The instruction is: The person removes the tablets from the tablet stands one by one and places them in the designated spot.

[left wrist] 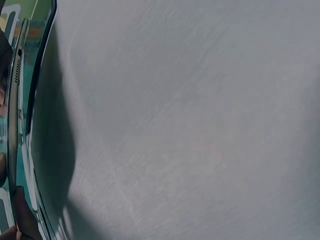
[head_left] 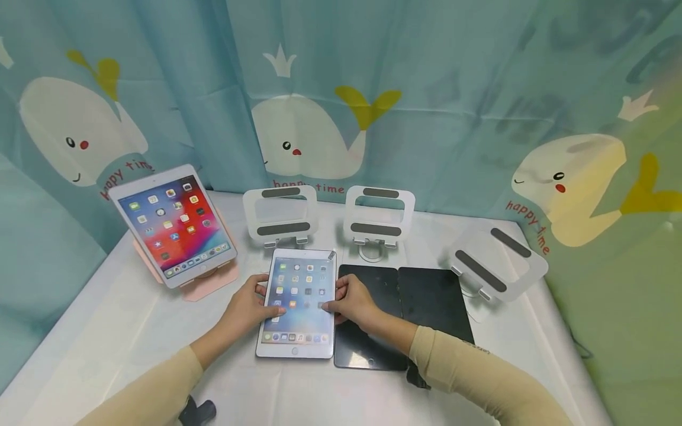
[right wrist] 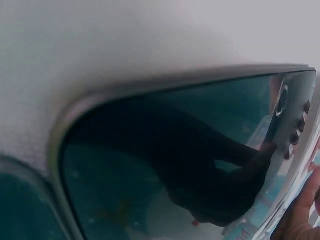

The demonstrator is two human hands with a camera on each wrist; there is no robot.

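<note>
A white tablet (head_left: 295,278) with a lit home screen is held between both hands in the head view. At its left edge the left hand (head_left: 250,305) grips it, thumb over the front. The right hand (head_left: 354,305) grips the opposite edge, its thumb also on the screen. In the left wrist view the tablet's thin edge (left wrist: 14,115) stands above the white cloth. Two dark-screened tablets lie side by side at the right: the nearer one (head_left: 367,352) is partly under the right hand and forearm, the other (head_left: 434,302) beyond it. The right wrist view shows a dark screen (right wrist: 125,165) reflecting the hand.
White stands (head_left: 282,228), (head_left: 378,229) are upright behind the tablets; another white stand (head_left: 495,269) is angled at the right. A lit tablet (head_left: 176,225) leans on a pink stand (head_left: 215,287) at the left. A whale-print curtain (head_left: 453,148) hangs behind the white-covered table (head_left: 277,396).
</note>
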